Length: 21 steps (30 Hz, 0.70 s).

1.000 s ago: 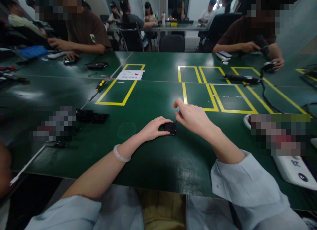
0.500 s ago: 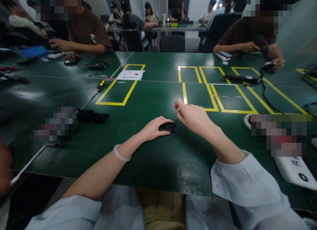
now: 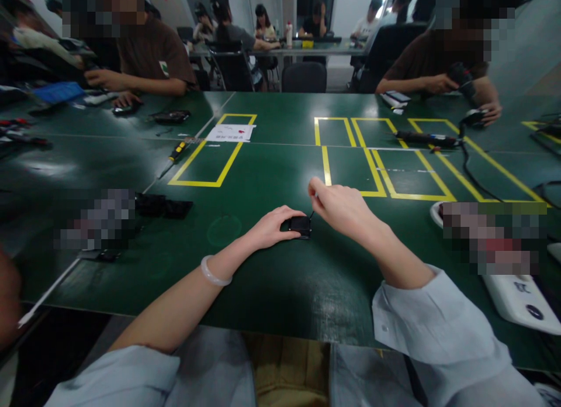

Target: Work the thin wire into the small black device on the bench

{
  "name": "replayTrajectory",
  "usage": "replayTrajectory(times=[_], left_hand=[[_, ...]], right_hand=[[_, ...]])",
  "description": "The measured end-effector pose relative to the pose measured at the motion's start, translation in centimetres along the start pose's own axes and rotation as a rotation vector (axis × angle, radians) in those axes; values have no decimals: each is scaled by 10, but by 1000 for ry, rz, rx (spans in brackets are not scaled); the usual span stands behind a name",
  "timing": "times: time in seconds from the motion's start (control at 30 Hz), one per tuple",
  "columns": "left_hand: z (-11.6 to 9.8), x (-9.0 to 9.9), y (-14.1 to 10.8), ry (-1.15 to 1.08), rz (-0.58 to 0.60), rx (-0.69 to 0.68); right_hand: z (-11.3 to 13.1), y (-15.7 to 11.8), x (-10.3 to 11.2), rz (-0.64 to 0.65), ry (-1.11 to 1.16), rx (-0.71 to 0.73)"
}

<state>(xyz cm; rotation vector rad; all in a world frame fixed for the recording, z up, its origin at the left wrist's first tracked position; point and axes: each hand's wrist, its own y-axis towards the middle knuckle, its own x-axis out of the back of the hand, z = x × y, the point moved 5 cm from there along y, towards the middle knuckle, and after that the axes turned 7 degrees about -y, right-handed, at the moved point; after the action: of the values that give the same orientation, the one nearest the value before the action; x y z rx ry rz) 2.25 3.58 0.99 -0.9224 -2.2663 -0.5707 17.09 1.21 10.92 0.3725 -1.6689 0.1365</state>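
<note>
My left hand [image 3: 272, 227] grips a small black rectangular part [image 3: 300, 226] from its left side, thumb at the near edge and fingers at the far edge. The part lies on the green table in front of me. My right hand [image 3: 344, 207] is closed around a screwdriver [image 3: 312, 215], of which only a thin dark shaft shows below the fingers. The handle is hidden in the hand. The shaft slants down to the right end of the black part; its tip is too small to make out.
Yellow tape outlines mark the green table [image 3: 272, 173]. A yellow-and-black screwdriver [image 3: 177, 152] and white paper sheet [image 3: 231, 133] lie left of centre. A black tool with a cable [image 3: 427, 139] lies right, beyond a white device [image 3: 521, 304]. Other people sit opposite.
The fingertips of my right hand have shifted very slightly at the screwdriver. My left hand and the black part stay in place.
</note>
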Motion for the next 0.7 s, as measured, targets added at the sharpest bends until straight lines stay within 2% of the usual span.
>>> replayTrajectory(times=[0.7], left_hand=[[1,0,0,1,-5,0]], right_hand=[[0,-1,0,-2,64,-11]])
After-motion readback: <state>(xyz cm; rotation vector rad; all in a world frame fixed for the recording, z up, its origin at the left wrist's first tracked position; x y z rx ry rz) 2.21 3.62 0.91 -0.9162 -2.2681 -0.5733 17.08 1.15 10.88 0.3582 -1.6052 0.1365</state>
